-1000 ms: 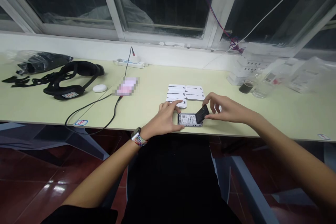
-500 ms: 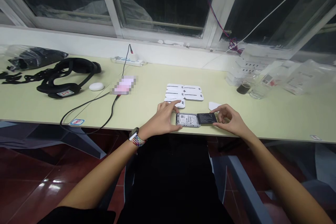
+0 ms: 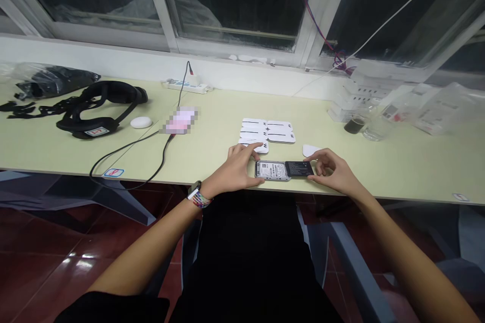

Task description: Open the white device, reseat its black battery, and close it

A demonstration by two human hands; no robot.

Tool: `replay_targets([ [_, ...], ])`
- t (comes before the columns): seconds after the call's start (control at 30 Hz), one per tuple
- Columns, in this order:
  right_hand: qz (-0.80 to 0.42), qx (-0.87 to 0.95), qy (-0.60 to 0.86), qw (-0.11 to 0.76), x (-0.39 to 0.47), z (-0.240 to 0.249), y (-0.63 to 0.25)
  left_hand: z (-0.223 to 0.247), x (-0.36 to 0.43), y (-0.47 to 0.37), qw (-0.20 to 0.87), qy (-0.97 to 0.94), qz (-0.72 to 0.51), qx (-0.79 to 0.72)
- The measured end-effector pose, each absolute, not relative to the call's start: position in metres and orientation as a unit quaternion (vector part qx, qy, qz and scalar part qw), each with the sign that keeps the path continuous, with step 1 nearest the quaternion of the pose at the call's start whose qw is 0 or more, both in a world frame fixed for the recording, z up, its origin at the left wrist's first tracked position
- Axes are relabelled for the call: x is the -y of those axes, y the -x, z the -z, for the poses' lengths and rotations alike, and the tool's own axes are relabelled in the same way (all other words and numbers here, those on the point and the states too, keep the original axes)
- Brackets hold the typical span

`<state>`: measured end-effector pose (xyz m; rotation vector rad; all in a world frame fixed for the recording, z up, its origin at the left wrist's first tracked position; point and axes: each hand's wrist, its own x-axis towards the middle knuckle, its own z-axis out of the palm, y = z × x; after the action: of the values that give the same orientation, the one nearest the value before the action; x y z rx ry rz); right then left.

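My left hand [image 3: 240, 167] grips the left end of a small open device [image 3: 272, 170], a grey-edged housing with a white printed label in its bay, at the table's front edge. Between the thumb and fingers of my right hand [image 3: 333, 170] is a flat black battery [image 3: 299, 168] with fine print. The battery's left edge meets or overlaps the device's right end; which one I cannot tell. Just behind my right hand lies a white rounded cover [image 3: 309, 150], partly hidden. Several white covers [image 3: 281, 131] with black lines and a W mark lie behind my left hand.
On the left of the table [image 3: 220, 111] are a black headset [image 3: 102, 108], a white oval object [image 3: 141, 122], a blurred phone [image 3: 181, 120] on a cable and a power strip [image 3: 187, 86]. To the right stand white boxes [image 3: 364, 93], a dark-filled cup [image 3: 354, 125] and clear plastic bags [image 3: 447, 108].
The battery now lies flatter and more in line with the device. Both hands keep their grips. The whole view has shifted slightly.
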<state>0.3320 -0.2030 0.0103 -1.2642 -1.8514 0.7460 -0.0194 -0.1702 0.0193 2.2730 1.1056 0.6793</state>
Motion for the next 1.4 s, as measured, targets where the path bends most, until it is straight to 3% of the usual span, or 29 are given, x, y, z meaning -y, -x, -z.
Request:
replay_targets([
  [1.4,-0.261,0.734,0.503,0.373,0.2066,-0.0091,-0.3279,-0.0166,0.1695,0.0219,0.244,-0.847,-0.245,-0.403],
])
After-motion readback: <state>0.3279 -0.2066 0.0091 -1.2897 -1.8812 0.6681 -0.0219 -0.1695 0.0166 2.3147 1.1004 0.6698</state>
